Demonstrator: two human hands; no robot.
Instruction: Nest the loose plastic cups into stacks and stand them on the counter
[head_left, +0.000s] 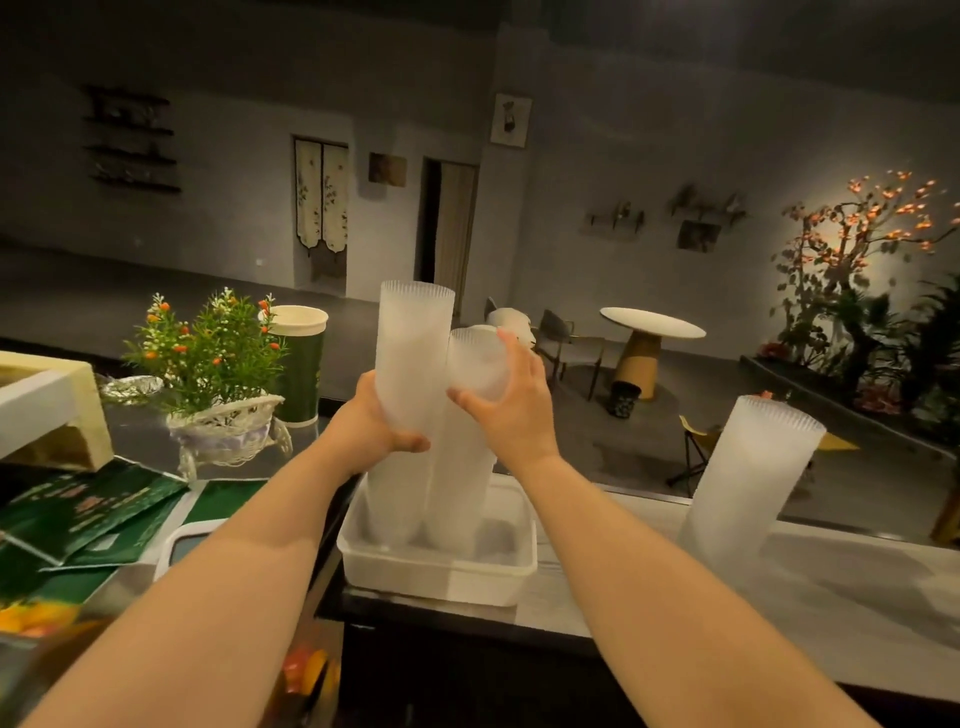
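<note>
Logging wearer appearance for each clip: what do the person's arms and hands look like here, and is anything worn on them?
Both forearms are bare from the bottom edge of the view up to the wrists; no sleeve shows. The left hand and right hand wear no gloves. No watch, bracelet or ring is visible on either wrist or on the fingers that show. No cables, straps or markings appear on the arms.

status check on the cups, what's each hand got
Left hand grips tall cup stack over white tub. Right hand holds short cup stack beside it. Third stack stands on counter. Nothing in the way.
</note>
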